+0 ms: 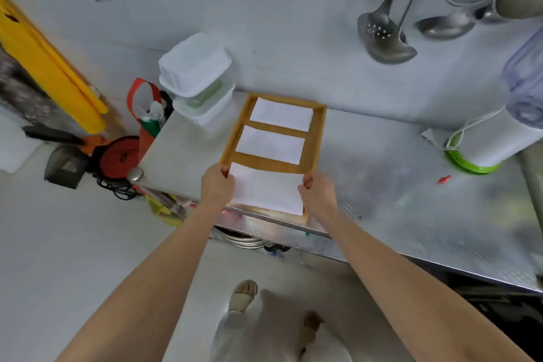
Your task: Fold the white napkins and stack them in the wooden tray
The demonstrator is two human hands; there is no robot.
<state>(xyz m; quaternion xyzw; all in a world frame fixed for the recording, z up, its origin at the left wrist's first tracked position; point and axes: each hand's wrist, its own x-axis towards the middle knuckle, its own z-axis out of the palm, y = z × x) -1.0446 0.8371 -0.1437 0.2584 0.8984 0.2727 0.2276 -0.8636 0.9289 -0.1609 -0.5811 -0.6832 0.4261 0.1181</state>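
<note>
The brown wooden tray with three parts (318,129) sits on the shiny metal desk (396,173), its near end at the desk's edge, and a folded white paper napkin lies in each part: far (282,114), middle (271,145) and near (269,192). So the job looks almost done, with no loose napkins in sight. Both arms reach forward; the left hand (217,185) holds the tray's near left side and the right hand (318,194) holds its near right side, fingers curled on the wood.
</note>
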